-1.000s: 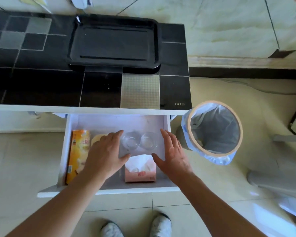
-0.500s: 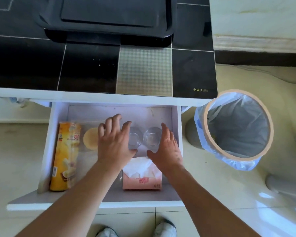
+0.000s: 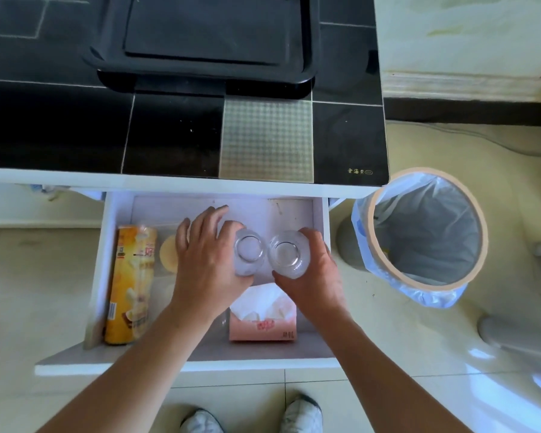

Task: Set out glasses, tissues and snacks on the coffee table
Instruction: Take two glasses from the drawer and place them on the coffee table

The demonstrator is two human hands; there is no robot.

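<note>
Two clear glasses are sitting side by side in the open drawer [image 3: 107, 276] under the coffee table [image 3: 175, 135], and you are gripping one in each hand. Your left hand [image 3: 205, 260] is curling its thumb and fingers round the left glass [image 3: 247, 253]; your right hand [image 3: 313, 276] is wrapping round the right glass [image 3: 286, 253]. The two glasses are touching or nearly touching, mouths facing up at you. Just nearer to you, a pink tissue box [image 3: 263, 323] is lying on the drawer floor with a white tissue sticking out. Along the drawer's left wall a yellow snack can [image 3: 132, 285] is lying on its side, and a round pale lid or snack [image 3: 168, 253] is showing partly behind your left hand. A black tray [image 3: 206, 35] is resting on the tabletop. A lined bin [image 3: 425, 232] is standing to the right.
</note>
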